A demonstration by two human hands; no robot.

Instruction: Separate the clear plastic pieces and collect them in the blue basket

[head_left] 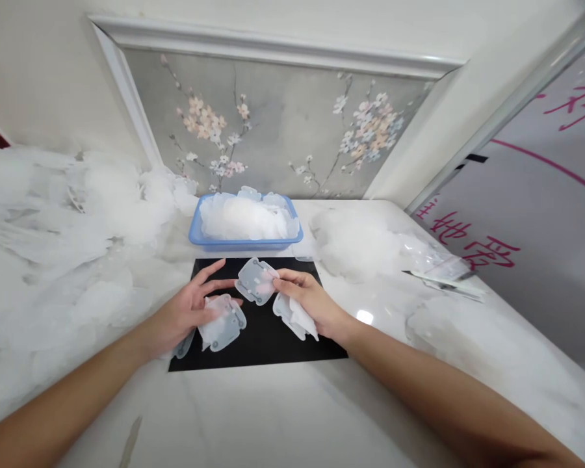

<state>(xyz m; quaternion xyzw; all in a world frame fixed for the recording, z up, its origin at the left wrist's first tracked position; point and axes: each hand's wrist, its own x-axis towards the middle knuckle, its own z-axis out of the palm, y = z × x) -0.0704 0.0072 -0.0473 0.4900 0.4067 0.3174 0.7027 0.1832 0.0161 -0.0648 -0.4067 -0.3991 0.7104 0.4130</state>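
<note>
Over a black mat, my left hand grips a translucent plastic piece with a notched outline and white soft material behind it. Its index and middle fingers stretch out, one reaching the edge of a second translucent piece. My right hand pinches that second piece between thumb and fingers. Tucked under the same hand are another translucent piece and a folded white sheet. A further translucent piece shows partly below my left hand.
Behind the mat stands a blue plastic basket heaped with white and translucent pieces. A large whitish pile covers the left of the marble table. Another pile lies right. A whiteboard with pink writing borders the right side.
</note>
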